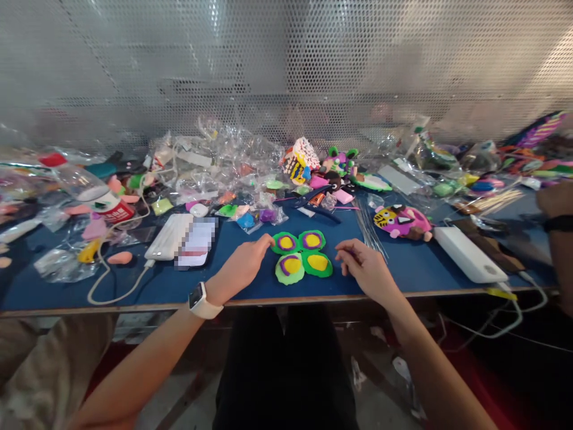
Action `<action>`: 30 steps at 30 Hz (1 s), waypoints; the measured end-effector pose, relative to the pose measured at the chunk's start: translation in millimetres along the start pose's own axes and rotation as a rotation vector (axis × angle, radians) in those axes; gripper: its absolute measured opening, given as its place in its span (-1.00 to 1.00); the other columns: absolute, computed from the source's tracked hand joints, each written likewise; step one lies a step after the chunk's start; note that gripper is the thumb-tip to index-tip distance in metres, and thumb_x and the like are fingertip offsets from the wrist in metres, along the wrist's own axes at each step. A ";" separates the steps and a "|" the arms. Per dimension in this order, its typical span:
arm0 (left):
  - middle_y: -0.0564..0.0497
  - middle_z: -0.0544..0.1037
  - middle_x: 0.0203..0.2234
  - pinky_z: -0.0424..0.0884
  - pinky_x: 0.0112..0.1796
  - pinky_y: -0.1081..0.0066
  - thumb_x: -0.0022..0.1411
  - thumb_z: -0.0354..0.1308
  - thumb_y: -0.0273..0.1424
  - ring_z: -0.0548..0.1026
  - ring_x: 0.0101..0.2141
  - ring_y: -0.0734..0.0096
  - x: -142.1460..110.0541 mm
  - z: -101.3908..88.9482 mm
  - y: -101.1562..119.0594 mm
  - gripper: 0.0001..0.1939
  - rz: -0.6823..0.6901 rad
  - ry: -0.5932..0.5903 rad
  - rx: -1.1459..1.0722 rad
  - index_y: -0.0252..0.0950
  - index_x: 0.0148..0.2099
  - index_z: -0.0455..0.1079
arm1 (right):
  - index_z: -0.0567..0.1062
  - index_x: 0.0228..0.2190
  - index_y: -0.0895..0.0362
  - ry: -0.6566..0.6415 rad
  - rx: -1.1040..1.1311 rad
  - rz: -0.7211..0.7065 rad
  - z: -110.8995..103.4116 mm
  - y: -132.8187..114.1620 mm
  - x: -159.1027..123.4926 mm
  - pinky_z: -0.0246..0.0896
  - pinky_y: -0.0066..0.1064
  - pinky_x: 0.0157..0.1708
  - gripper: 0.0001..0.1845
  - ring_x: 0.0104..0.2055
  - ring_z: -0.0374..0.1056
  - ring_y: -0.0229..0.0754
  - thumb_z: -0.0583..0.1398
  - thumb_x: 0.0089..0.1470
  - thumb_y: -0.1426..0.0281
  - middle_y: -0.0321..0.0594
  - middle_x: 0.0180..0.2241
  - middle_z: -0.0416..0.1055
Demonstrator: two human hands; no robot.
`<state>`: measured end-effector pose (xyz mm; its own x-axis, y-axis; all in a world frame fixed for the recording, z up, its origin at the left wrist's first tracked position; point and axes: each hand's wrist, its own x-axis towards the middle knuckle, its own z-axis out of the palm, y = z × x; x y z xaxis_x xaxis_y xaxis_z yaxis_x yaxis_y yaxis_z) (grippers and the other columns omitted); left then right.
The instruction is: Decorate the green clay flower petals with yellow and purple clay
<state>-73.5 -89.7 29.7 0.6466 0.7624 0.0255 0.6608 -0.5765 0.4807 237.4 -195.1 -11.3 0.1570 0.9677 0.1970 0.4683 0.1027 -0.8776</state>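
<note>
Four-lobed modelling-clay shape in green lies flat on the blue table in front of me. Its upper left lobe, upper right lobe and paler lower left lobe carry purple and yellow patches. The lower right lobe has a yellow patch only. My left hand, wearing a watch, is closed, with thumb and forefinger pinched at the outer edge of the upper left lobe. Just right of the shape hovers my right hand, fingers loosely curled and apart, with nothing visible in them.
A phone and a white power bank lie to the left. Pliers, wires and a pink-and-yellow clay figure lie beyond. Another white power bank and another person's arm are at right.
</note>
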 end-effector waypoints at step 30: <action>0.06 0.45 -0.41 0.18 -0.29 0.34 0.22 0.43 0.07 0.41 -0.41 0.27 73.6 -18.9 -32.5 -0.07 0.119 -0.297 -0.004 -0.36 0.45 0.41 | 0.68 0.11 0.08 -0.061 -0.767 -0.188 13.6 -6.3 -8.1 0.51 -0.18 -0.23 -0.32 -0.17 0.64 0.06 0.45 0.16 -0.11 -0.06 -0.03 0.62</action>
<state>-54.6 -9.4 32.5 0.8026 0.5703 -0.1749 0.5728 -0.6548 0.4931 221.3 -200.4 -13.3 -0.0219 0.9630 0.2685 0.9544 0.1000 -0.2811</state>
